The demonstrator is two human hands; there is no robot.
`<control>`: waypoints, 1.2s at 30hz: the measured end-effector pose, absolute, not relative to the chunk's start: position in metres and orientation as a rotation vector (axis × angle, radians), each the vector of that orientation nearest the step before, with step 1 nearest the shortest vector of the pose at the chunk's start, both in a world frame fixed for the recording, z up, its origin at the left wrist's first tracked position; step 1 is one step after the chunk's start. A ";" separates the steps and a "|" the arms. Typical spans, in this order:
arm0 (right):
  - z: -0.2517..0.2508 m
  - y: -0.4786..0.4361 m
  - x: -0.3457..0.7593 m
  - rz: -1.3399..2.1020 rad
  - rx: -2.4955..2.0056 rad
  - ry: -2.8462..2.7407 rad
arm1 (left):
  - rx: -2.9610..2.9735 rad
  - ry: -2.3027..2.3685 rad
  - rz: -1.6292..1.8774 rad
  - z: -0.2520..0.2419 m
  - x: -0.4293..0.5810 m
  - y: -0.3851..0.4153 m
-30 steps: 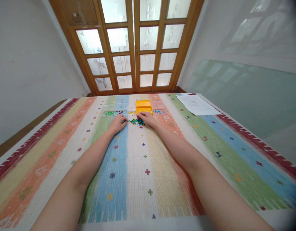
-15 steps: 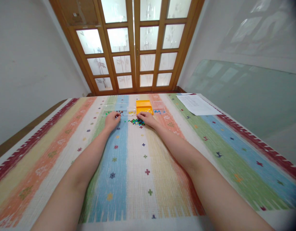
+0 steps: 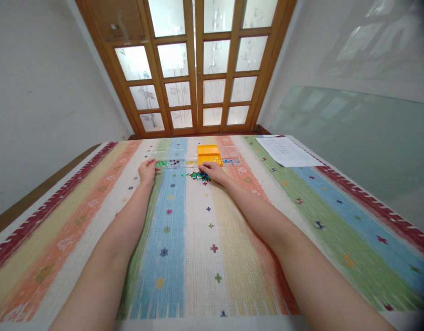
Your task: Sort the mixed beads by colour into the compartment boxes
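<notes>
- A striped cloth (image 3: 198,239) in many colours covers a table that runs toward wooden doors (image 3: 198,69) with frosted panes, between white walls.
- Both bare forearms stretch out long and nearly straight from the near edge to the far end of the table.
- The left hand (image 3: 147,169) lies palm down on the cloth at the left end of a row of clear trays (image 3: 174,162). Its fingers are loosely curled, with the thumb toward the tray of green bits. Whether it holds anything cannot be told.
- The right hand (image 3: 212,171) rests just right of a pile of coloured pieces (image 3: 198,175), its fingers bent down onto the pile's edge. Any pinch is too small to make out.
- The pile sits on the cloth between the hands, just in front of the trays.
- An orange tray (image 3: 209,154) stands just beyond the right hand.
- A sheet of paper (image 3: 284,151) lies far right, beside a glass pane (image 3: 353,133) against the wall.
</notes>
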State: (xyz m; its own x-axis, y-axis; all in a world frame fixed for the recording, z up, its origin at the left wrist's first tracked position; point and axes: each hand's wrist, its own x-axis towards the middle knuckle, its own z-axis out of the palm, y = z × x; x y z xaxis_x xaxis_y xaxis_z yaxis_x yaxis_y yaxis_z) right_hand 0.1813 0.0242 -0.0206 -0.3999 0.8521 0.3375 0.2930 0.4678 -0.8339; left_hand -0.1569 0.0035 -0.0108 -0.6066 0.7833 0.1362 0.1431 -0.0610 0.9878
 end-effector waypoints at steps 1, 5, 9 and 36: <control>-0.021 0.025 0.182 0.890 -0.957 -1.927 | 0.997 1.735 1.704 -0.011 -0.157 0.004; -0.021 0.026 0.182 0.882 -0.964 -1.941 | 1.086 1.817 1.613 -0.015 -0.158 0.006; -0.021 0.025 0.182 0.882 -0.958 -1.939 | 1.255 1.925 1.481 -0.017 -0.158 0.001; -0.021 0.026 0.181 0.884 -0.964 -1.956 | 2.132 2.206 0.819 -0.005 -0.132 -0.021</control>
State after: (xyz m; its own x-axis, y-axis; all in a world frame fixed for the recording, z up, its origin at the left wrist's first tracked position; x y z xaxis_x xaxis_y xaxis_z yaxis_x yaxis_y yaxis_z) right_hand 0.1810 0.0258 -0.0206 -0.4187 0.8470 0.3276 0.3140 0.4735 -0.8229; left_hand -0.1316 -0.0209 -0.0050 -0.0983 0.9240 0.3696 0.9413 -0.0342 0.3359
